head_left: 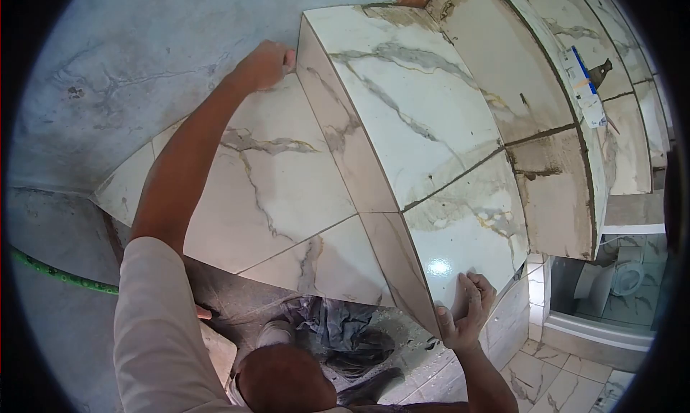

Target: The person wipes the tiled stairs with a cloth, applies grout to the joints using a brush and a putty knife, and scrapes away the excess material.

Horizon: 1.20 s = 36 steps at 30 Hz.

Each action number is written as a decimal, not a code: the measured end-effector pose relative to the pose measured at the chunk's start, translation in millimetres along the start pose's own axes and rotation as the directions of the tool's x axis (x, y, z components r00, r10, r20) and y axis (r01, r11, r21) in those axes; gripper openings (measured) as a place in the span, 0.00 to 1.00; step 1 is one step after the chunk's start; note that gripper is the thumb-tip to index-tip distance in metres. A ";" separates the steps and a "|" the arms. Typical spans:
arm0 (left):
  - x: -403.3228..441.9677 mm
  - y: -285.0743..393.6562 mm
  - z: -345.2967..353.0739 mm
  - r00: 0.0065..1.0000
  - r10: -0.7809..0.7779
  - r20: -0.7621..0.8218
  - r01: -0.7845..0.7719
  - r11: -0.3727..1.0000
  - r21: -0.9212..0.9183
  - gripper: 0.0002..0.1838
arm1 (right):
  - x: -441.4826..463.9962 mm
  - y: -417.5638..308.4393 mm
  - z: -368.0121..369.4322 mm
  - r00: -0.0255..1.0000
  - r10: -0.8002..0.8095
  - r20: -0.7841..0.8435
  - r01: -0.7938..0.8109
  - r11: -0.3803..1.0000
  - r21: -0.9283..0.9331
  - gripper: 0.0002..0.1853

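My left hand [267, 66] is closed in a fist against the wall, at the far end of a marble-look riser tile [338, 118]. What its fingers hold, if anything, is hidden. At the other end of that step my right hand [468, 311] grips the corner of a glossy tread tile [463, 233]; its thumb is at the front edge and its bent fingers rest on top. A larger tread tile [410, 90] continues toward the wall. Below the riser lies a lower tread [266, 176] of white tiles with grey and gold veins, crossed by a joint.
Upper steps [517, 61] carry cement smears. A blue-and-white packet [586, 86] and a dark scraper-like blade [600, 73] lie up there. A grey wall [151, 68] borders the left side. Dark cloth or plastic [341, 334] lies below. A toilet [624, 278] shows through a doorway.
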<state>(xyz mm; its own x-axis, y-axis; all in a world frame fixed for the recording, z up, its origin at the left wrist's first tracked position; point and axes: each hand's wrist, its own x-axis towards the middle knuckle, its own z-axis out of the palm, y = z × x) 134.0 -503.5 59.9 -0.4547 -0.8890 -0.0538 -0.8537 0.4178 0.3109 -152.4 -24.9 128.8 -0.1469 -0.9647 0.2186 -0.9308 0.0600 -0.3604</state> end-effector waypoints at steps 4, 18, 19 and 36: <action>4.4 -28.6 36.6 0.957 0.120 -0.264 -0.234 0.857 -0.459 0.03 | -1.1 2.2 2.5 1.000 -0.021 -0.022 0.022 0.999 0.046 0.34; -6.3 -46.8 43.5 0.934 0.200 -0.297 -0.329 0.806 -0.492 0.03 | -0.6 1.6 1.4 1.000 -0.030 0.000 0.030 0.999 0.023 0.36; -9.1 -49.0 39.2 0.933 0.195 -0.304 -0.329 0.805 -0.494 0.03 | 1.3 1.8 1.4 0.999 -0.038 0.000 0.038 0.999 0.019 0.36; -26.9 -61.7 62.9 0.918 0.105 -0.383 -0.280 0.854 -0.437 0.03 | -1.2 1.9 0.6 1.000 -0.026 0.012 0.026 1.000 0.016 0.35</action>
<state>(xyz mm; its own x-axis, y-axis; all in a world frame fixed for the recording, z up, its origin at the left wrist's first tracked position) 183.0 -493.6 -17.5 -0.4101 -0.8436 0.3465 -0.4908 0.5244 0.6958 -153.8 -23.8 127.4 -0.1184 -0.9690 0.2169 -0.9289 0.0309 -0.3690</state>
